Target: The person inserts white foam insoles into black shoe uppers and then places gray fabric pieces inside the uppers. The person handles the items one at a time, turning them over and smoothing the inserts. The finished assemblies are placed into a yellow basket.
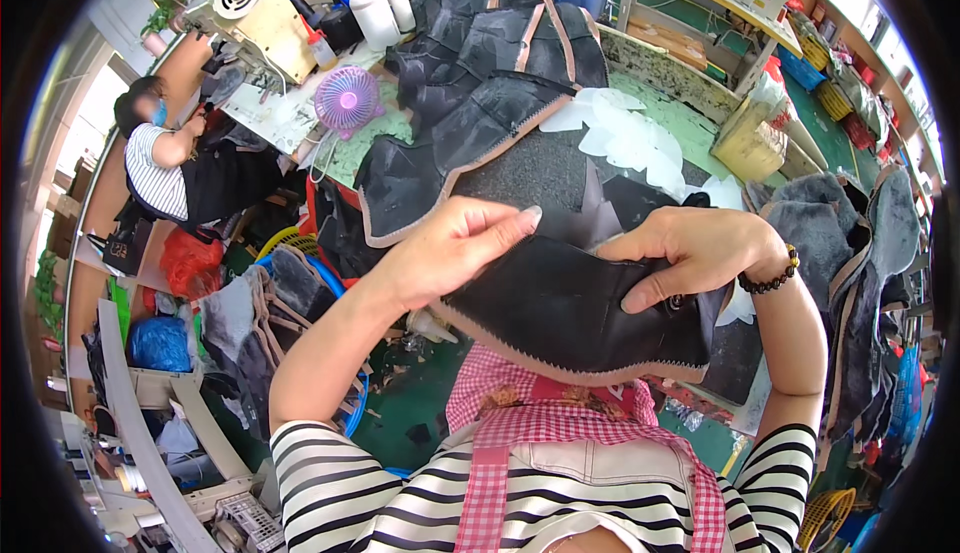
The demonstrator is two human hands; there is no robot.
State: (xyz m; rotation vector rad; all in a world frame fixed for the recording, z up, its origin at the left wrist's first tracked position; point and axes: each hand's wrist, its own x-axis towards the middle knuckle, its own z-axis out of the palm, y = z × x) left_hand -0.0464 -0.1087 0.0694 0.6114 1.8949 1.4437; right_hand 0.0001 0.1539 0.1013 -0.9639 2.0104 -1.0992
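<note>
Above the near edge of the surface [692,111], a black panel [575,308] is gripped at its upper left by the left hand [450,248] and upper right by the right hand [715,248], apparently to spread it; its tan trim [610,373] hangs below the fingers, the right thumb lying across its near face.

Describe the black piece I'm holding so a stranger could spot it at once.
Start at the pale green worktable heaped with dark pieces, then come nearer, to your left hand and right hand. Between them is a smooth black panel with a curved, pinkish-beige, zigzag-edged lower border. Unlike the heaped pieces, it is held up in both hands.
</note>
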